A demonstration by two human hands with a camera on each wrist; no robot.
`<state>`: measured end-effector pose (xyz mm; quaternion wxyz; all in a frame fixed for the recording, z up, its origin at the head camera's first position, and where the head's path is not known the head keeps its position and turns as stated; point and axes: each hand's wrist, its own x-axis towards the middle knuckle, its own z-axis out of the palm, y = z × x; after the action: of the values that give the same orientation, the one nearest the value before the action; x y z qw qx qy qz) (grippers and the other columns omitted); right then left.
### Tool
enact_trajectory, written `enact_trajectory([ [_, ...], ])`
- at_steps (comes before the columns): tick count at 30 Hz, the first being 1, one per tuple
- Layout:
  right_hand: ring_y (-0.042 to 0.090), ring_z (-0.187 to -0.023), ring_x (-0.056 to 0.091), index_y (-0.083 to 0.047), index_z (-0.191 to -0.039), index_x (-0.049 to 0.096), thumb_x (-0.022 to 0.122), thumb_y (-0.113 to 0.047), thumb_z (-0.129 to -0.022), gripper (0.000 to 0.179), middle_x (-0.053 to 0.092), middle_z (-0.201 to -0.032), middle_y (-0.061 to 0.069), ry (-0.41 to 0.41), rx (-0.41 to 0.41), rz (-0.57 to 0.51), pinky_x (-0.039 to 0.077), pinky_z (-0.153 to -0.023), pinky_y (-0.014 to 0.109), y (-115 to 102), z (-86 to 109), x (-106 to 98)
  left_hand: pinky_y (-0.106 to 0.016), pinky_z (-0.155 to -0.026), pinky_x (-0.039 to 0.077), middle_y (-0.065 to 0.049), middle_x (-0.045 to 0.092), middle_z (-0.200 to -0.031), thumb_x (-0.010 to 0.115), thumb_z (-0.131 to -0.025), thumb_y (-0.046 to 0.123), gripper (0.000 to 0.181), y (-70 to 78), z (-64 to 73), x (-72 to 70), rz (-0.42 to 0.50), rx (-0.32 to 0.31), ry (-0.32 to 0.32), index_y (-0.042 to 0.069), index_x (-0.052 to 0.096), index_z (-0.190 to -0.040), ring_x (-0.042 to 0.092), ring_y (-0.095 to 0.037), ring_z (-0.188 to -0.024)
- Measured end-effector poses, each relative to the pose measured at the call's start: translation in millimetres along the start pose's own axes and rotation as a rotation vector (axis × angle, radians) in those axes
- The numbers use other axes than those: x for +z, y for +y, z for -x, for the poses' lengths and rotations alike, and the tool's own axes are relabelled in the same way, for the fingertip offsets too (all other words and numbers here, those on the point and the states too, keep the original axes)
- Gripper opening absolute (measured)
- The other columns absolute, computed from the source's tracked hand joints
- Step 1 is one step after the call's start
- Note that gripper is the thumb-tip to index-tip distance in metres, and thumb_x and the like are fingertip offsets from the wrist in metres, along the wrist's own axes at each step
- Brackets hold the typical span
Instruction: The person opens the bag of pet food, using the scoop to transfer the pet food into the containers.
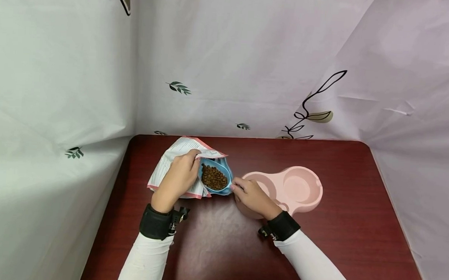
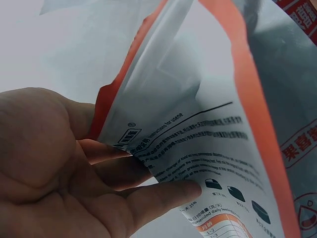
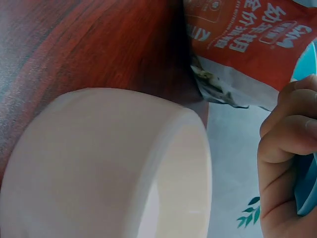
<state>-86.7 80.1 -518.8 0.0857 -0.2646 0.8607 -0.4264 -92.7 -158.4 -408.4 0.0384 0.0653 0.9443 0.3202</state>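
Observation:
My left hand point(image 1: 179, 175) pinches the top edge of a white pet food bag point(image 1: 172, 156) with coral trim. In the left wrist view, the thumb lies on one side of the bag's edge and fingers on the other. A blue scoop point(image 1: 228, 177) full of brown kibble point(image 1: 214, 178) sits at the bag's mouth, and my right hand point(image 1: 255, 196) grips its handle. The right wrist view has curled fingers around the blue scoop point(image 3: 304, 183), in front of the bag's orange printed side point(image 3: 242, 44). The scoop's far end is partly covered by the bag.
A pink double bowl point(image 1: 299, 186) stands on the dark red table point(image 1: 348, 229), just right of the scoop and partly beneath my right hand. White cloth point(image 1: 227, 65) with leaf prints hangs behind the table and along its sides.

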Motion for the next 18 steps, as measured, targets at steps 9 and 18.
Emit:
enact_trajectory([
  [9, 0.001, -0.054, 0.043, -0.017, -0.076, 0.056, 0.049, -0.027, -0.101, 0.028, 0.046, -0.060, -0.014, -0.021, -0.011, 0.001, 0.038, -0.057, 0.021, -11.0, 10.6, -27.7, -0.036, -0.070, 0.053, -0.014, 0.068, -0.114, 0.043, -0.103, 0.020, 0.033, 0.7, -1.2, -0.6, -0.016, 0.026, 0.036, 0.005, 0.058, -0.127, 0.068, -0.022, -0.090],
  [18, 0.001, -0.050, 0.042, -0.028, -0.076, 0.053, 0.050, -0.030, -0.101, 0.026, 0.046, -0.058, -0.014, -0.022, 0.033, 0.028, 0.036, -0.051, 0.021, -13.8, 37.5, -68.9, -0.032, -0.063, 0.044, -0.010, 0.067, -0.095, 0.041, -0.103, 0.021, 0.034, -1.6, -1.5, -2.4, -0.009, 0.008, 0.016, 0.006, 0.057, -0.129, 0.056, -0.017, -0.064],
])
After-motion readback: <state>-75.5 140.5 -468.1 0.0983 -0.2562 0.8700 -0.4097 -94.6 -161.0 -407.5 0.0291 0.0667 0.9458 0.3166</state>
